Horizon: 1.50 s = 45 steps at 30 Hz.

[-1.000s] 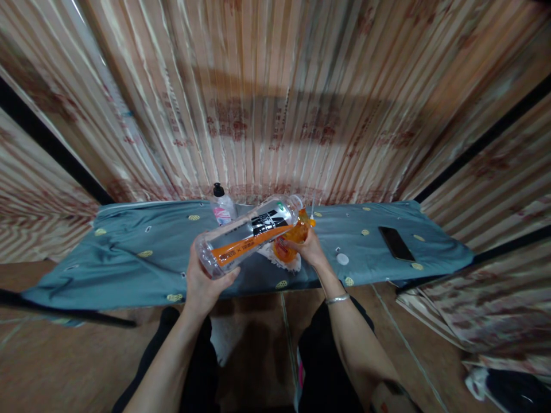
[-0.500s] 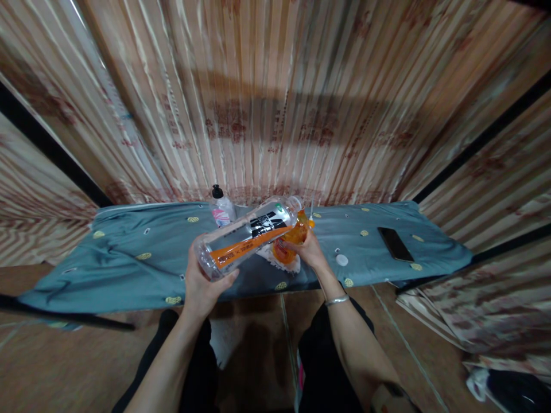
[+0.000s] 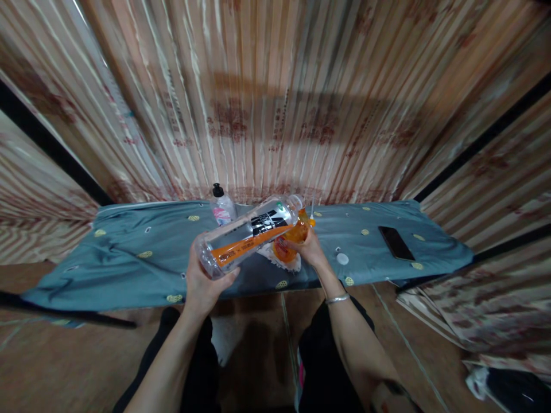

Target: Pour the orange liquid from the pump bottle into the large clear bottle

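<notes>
My left hand point(image 3: 209, 281) is wrapped round the base of a large clear plastic bottle point(image 3: 249, 235) with an orange, silver and black label. The bottle lies tilted, its uncapped neck up and to the right, over an amber bottle point(image 3: 284, 249). Around that amber bottle my right hand point(image 3: 310, 249) is closed, holding it above or on a white cloth point(image 3: 288, 264). The large bottle hides the amber one's top in part; whether liquid flows between them I cannot tell.
A clear bottle with a black cap and pink label point(image 3: 222, 209) stands behind on the blue-green cloth-covered surface point(image 3: 120, 246). To the right lie a white round cap point(image 3: 342, 259) and a black phone point(image 3: 396, 243). Near the back is a small orange-yellow piece with a thin tube point(image 3: 312, 222).
Both hands and bottles keep almost the same pose. The view has shifted very slightly.
</notes>
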Tool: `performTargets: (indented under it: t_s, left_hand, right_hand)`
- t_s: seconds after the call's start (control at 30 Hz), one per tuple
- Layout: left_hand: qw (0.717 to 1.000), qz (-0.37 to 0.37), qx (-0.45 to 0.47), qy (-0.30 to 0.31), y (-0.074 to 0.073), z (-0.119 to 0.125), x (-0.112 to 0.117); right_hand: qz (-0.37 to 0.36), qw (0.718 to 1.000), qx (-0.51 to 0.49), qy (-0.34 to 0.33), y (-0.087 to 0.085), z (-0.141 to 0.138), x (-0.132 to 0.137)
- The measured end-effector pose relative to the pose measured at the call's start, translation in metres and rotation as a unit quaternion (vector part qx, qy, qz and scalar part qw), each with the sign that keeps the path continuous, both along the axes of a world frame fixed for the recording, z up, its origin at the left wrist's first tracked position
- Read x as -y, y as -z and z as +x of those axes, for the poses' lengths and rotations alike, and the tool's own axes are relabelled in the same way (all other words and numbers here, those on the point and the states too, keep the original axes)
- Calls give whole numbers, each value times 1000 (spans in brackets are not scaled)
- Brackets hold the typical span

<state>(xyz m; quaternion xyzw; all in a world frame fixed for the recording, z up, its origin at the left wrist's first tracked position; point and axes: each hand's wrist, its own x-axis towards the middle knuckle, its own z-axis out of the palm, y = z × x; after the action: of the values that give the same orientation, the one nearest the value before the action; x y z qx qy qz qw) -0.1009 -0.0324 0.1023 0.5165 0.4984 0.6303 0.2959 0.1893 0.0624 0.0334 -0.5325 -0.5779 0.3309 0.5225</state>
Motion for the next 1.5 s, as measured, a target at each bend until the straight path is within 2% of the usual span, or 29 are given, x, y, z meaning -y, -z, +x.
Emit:
performTargets:
  t_s: [0.4, 0.8, 1.5]
  left_hand:
    - [1000, 1, 13, 6, 2, -1, -1]
    - [1000, -11, 16, -2, -3, 2, 1]
    - [1000, -6, 10, 2, 1, 0, 1]
  right_hand:
    - [-17, 999, -33, 13, -5, -4, 2]
    - [-24, 999, -22, 15, -3, -3, 1]
    - [-30, 999, -15, 14, -7, -3, 3]
